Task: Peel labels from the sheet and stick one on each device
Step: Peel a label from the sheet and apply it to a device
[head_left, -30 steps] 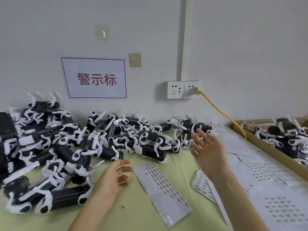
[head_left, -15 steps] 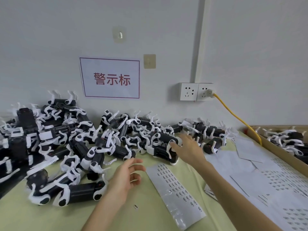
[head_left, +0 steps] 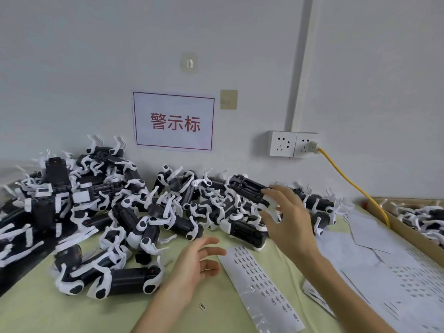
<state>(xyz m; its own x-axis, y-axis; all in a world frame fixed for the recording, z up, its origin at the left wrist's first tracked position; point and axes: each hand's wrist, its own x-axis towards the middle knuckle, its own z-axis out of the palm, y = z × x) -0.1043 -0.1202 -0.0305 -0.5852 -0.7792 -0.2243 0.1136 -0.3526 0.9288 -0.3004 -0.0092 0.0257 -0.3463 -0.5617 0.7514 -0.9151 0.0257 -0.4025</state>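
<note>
Dozens of devices [head_left: 125, 212] heaped on green table [head_left: 36, 311] against white wall [head_left: 96, 56] with sign [head_left: 174, 122] and socket [head_left: 293, 144], label sheet [head_left: 262, 282] flat between arms, left hand [head_left: 192, 265] spread, right hand [head_left: 290, 219] gripping raised device [head_left: 247, 188]

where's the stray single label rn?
Head view, bottom centre: stray label lies on the green table, between the wrist of the left hand and the label sheet.

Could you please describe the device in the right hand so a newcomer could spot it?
From the wall socket, look down to the pile of black-and-white devices. Towards its right, the right hand holds one device, the only one raised above the heap.
</note>
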